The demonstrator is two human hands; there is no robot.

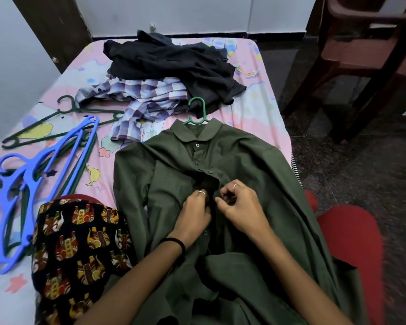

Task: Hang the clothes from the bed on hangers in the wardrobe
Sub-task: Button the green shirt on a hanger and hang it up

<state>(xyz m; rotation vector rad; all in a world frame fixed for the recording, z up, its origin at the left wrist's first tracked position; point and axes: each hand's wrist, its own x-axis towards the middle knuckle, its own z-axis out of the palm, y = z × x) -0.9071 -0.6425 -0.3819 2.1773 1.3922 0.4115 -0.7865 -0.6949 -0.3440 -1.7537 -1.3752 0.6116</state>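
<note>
An olive green shirt [256,165] lies front-up on the bed [263,109] with a green hanger [198,112] inside its collar, the hook sticking out towards the far end. My left hand [195,212] and my right hand [239,205] meet at the shirt's button placket, halfway down. Each pinches one edge of the placket fabric around a gap where the front stands apart. The collar button and the one below it look fastened. A checked shirt [141,99] and dark clothes [174,64] are heaped farther up the bed.
Several blue hangers [31,184] and dark green hangers [56,120] lie on the bed's left side. A black patterned cloth [77,249] covers my left knee. A brown plastic chair [361,55] stands on the dark floor to the right. A wall runs along the left.
</note>
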